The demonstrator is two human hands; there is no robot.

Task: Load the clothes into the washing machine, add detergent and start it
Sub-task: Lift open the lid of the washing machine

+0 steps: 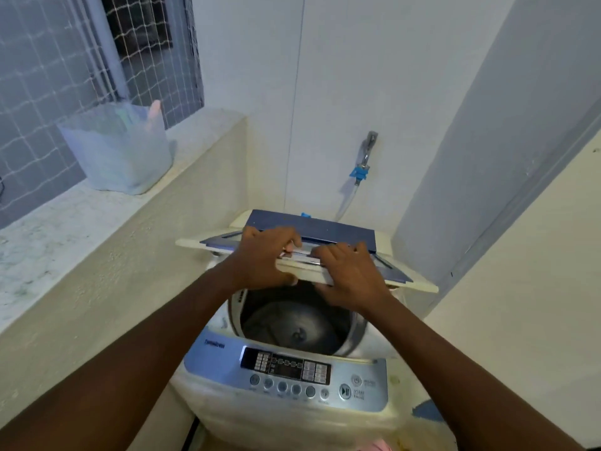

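Head view: left hand (265, 258) and right hand (349, 276) both grip folding lid (312, 229) (half-raised) over washing machine (286, 375) drum (292, 327).

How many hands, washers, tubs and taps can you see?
Hands: 2, the left hand and right hand, both gripping the lid
Washers: 1, the washer
Tubs: 1, the tub on the ledge
Taps: 1, the tap
Total: 5
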